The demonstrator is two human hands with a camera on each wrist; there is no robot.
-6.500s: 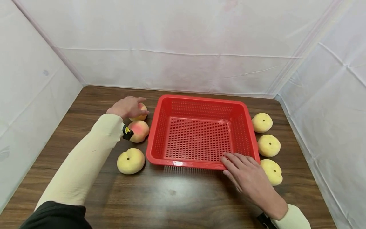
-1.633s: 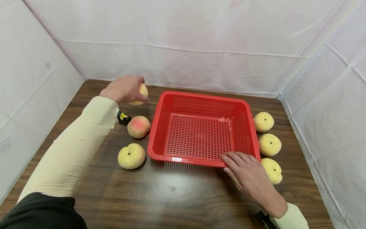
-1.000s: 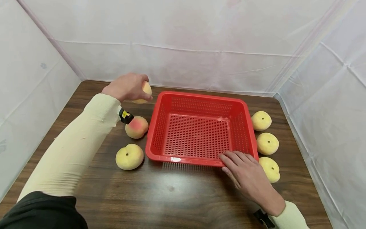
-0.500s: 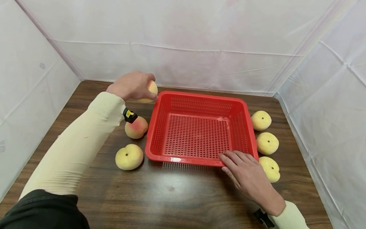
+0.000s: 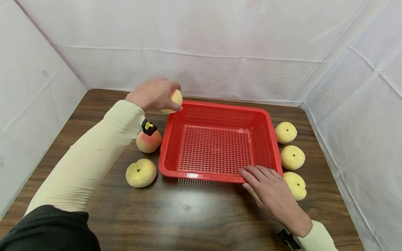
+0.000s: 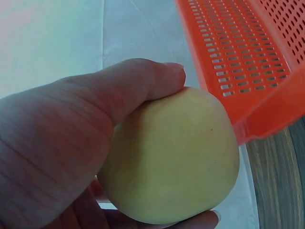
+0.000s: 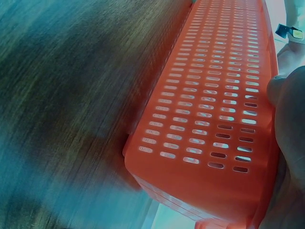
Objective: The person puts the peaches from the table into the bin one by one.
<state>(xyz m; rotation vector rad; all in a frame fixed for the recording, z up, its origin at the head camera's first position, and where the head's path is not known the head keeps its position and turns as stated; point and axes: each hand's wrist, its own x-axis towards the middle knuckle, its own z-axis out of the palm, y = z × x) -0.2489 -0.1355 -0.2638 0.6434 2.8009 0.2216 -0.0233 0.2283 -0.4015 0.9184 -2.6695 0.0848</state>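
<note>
My left hand (image 5: 154, 94) holds a pale yellow peach (image 5: 177, 97) over the back left corner of the red plastic basket (image 5: 216, 176). In the left wrist view, the thumb lies along the top of this peach (image 6: 176, 157), with fingers beneath it. My right hand (image 5: 271, 193) holds the basket's front rim near the right corner, fingers over the rim and thumb outside. The basket's slotted side (image 7: 200, 109) fills much of the right wrist view. Below my left wrist sits a pink-blushed peach (image 5: 148, 142), partly covered by the black wrist strap.
A yellow peach (image 5: 141, 173) lies at the basket's front left. Along its right side stand a back peach (image 5: 285, 132), a middle peach (image 5: 292, 157) and a front peach (image 5: 295, 185). White sheeting (image 5: 201, 48) encloses the dark wooden table (image 5: 176, 216).
My left hand first reached for the rear left peach, then lifted it toward the back. Since then it has carried it right, over the basket's corner. The right hand has stayed on the rim.
</note>
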